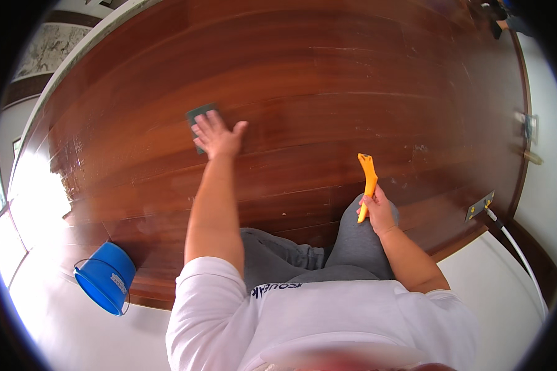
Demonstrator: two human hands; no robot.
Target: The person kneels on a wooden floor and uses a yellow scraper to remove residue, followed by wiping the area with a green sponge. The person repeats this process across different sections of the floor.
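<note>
My left hand [218, 135] lies flat with its fingers spread over a dark green-grey scouring pad [202, 111] on the reddish-brown wooden floor [291, 86]. Part of the pad is hidden under the palm and fingers. Close to my right knee, my right hand [379, 210] is closed around the handle of a yellow scraper [369, 173]. Its angled head points away from me, raised above the boards.
A blue bucket [108, 275] with a wire handle leans at the lower left. On the right, a white cord [520, 253] runs to a grey plate [479, 206] by the wall. Another person's arm [515, 25] shows at the far right. Pale streaks mark the boards.
</note>
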